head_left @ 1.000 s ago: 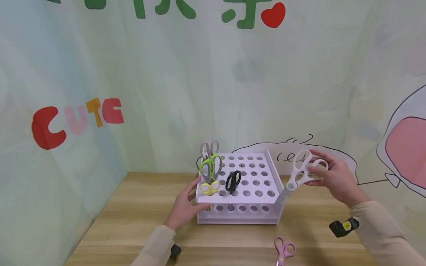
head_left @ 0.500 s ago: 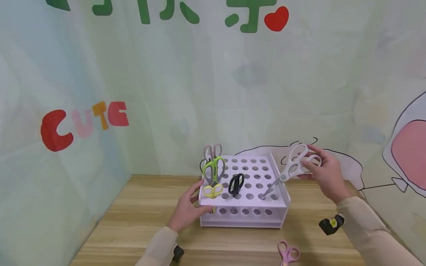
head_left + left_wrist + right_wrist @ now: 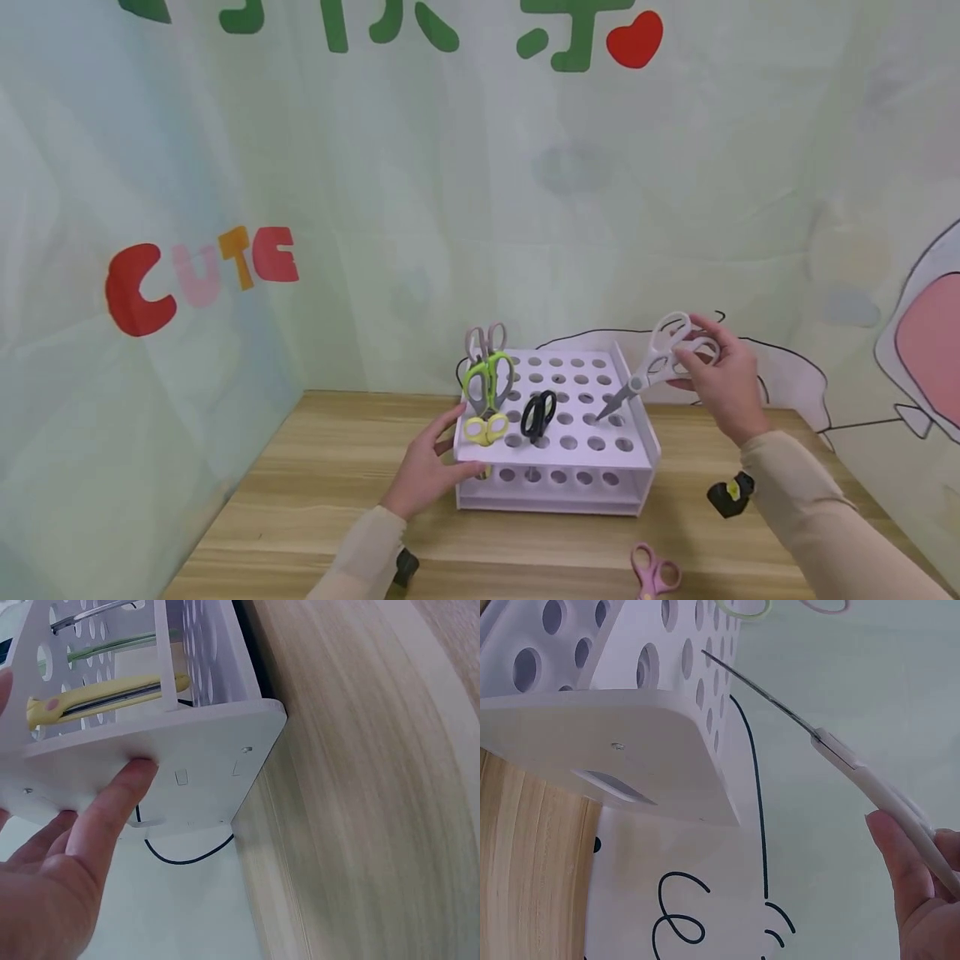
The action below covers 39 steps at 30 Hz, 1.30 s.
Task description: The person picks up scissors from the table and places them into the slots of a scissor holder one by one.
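My right hand (image 3: 726, 383) pinches white-handled scissors (image 3: 652, 362) by the handles, blades slanting down to the left. Their tip points at a hole in the right part of the white rack (image 3: 551, 454); whether it has entered cannot be told. In the right wrist view the scissors' thin blade (image 3: 765, 696) reaches toward the perforated top. My left hand (image 3: 426, 468) rests against the rack's left side, and in the left wrist view its thumb (image 3: 112, 802) presses the side panel. Near that hand stand yellow scissors (image 3: 486, 429), green-and-grey scissors (image 3: 489, 379) and pinkish-grey scissors (image 3: 486, 340) in the rack.
Black scissors (image 3: 538, 415) stand in the rack, right of the yellow pair. Pink scissors (image 3: 654, 571) lie on the wooden table (image 3: 300, 500) in front of the rack. A printed cloth (image 3: 420, 208) hangs behind the table.
My right hand has carried the white scissors leftward, from the rack's right edge to over its holes, the tip then shifting one row back. The left hand has stayed at the rack's side.
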Available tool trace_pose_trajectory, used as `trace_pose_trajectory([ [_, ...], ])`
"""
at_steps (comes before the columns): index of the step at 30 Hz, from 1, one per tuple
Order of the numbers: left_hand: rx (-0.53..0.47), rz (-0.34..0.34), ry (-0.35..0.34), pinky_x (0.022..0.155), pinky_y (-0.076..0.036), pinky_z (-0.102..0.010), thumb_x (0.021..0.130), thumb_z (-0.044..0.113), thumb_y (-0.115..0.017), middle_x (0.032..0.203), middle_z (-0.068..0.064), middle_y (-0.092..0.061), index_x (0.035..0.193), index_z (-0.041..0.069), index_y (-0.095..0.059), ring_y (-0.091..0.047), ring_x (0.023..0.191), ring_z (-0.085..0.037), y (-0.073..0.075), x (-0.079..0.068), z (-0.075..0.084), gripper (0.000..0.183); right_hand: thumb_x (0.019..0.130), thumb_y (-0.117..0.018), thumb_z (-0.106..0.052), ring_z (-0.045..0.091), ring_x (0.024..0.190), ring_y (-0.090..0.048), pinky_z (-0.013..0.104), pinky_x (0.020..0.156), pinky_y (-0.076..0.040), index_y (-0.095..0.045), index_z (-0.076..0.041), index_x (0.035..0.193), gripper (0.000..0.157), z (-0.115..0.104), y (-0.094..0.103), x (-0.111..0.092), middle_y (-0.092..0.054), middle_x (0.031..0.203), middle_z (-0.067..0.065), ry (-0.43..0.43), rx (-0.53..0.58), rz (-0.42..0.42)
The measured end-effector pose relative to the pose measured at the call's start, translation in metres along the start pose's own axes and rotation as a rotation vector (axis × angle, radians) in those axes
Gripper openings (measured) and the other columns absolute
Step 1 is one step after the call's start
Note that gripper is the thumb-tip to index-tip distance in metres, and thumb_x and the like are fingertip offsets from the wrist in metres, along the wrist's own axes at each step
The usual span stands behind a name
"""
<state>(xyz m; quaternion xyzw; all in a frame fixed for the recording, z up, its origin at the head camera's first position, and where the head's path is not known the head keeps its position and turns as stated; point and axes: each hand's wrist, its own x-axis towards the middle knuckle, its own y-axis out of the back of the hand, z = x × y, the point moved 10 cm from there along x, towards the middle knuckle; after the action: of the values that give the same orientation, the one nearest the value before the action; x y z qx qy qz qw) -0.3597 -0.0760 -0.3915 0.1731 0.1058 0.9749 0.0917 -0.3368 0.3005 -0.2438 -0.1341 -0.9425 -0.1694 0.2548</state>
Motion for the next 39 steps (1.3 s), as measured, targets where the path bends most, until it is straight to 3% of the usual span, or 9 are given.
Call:
trace_pose_trajectory([
  [8,0.003,-0.002,0.0,0.102,-0.045,-0.05,0.072,0.008,-0.088,0.154,-0.016,-0.037,0.147,0.015,-0.047,-0.048,0.127,-0.043,-0.001,-0.001,0.003,0.086,0.097,-0.057,0.004,0.002,0.083,-0.064,0.027,0.065,-0.059,-0.042,0.001,0.146,0.052,-0.002,-0.02,0.004,-0.054,0.12,0.022,0.02,-0.051,-0.013],
  [15,0.002,0.001,0.01,0.101,-0.046,-0.05,0.073,0.008,-0.088,0.153,-0.016,-0.037,0.147,0.015,-0.047,-0.05,0.125,-0.045,-0.001,-0.001,0.001,0.085,0.096,-0.055,0.008,0.032,0.092,-0.065,0.03,0.064,-0.06,-0.044,0.001,0.144,0.05,0.001,-0.047,0.005,-0.053,0.122,0.022,0.019,-0.13,-0.064],
  [19,-0.005,-0.002,0.012,0.1,-0.047,-0.05,0.073,0.008,-0.088,0.154,-0.017,-0.036,0.148,0.015,-0.045,-0.049,0.125,-0.047,-0.002,-0.002,0.0,0.087,0.096,-0.054,0.009,0.039,0.097,-0.064,0.03,0.063,-0.06,-0.045,0.0,0.144,0.05,0.004,-0.058,0.003,-0.054,0.123,0.023,0.01,-0.132,-0.088],
  [22,0.001,0.007,0.025,0.1,-0.046,-0.052,0.073,0.005,-0.087,0.153,-0.018,-0.036,0.148,0.014,-0.045,-0.048,0.125,-0.048,-0.002,-0.004,0.003,0.087,0.095,-0.054,0.011,0.041,0.099,-0.064,0.031,0.063,-0.06,-0.046,0.001,0.143,0.05,0.005,-0.064,0.001,-0.054,0.123,0.024,0.016,-0.147,-0.099],
  [25,-0.001,0.004,0.035,0.098,-0.048,-0.051,0.073,0.002,-0.085,0.152,-0.022,-0.036,0.148,0.009,-0.045,-0.048,0.124,-0.051,-0.001,-0.01,0.017,0.085,0.094,-0.055,0.011,0.04,0.1,-0.063,0.03,0.064,-0.06,-0.046,0.0,0.144,0.051,0.007,-0.07,-0.002,-0.055,0.124,0.023,0.012,-0.183,-0.117],
  [28,-0.011,-0.01,0.033,0.094,-0.051,-0.049,0.074,0.0,-0.084,0.152,-0.025,-0.034,0.148,0.008,-0.043,-0.048,0.122,-0.055,-0.003,-0.011,0.018,0.085,0.095,-0.056,0.009,0.04,0.101,-0.063,0.029,0.065,-0.06,-0.045,-0.001,0.145,0.052,0.009,-0.074,-0.005,-0.055,0.125,0.023,0.004,-0.215,-0.135],
  [32,-0.014,-0.02,0.013,0.091,-0.053,-0.045,0.074,0.004,-0.086,0.153,-0.023,-0.033,0.15,0.013,-0.042,-0.048,0.122,-0.055,-0.004,-0.005,0.0,0.087,0.096,-0.056,0.008,0.039,0.101,-0.064,0.031,0.066,-0.06,-0.046,-0.003,0.145,0.052,0.01,-0.08,-0.007,-0.055,0.125,0.022,0.009,-0.237,-0.152],
  [39,-0.006,-0.018,0.016,0.091,-0.053,-0.044,0.074,0.01,-0.087,0.154,-0.019,-0.034,0.149,0.019,-0.044,-0.047,0.123,-0.054,-0.003,-0.003,-0.001,0.086,0.094,-0.057,0.01,0.036,0.096,-0.066,0.027,0.064,-0.059,-0.047,-0.001,0.143,0.052,0.012,-0.091,-0.009,-0.057,0.124,0.022,0.031,-0.266,-0.183],
])
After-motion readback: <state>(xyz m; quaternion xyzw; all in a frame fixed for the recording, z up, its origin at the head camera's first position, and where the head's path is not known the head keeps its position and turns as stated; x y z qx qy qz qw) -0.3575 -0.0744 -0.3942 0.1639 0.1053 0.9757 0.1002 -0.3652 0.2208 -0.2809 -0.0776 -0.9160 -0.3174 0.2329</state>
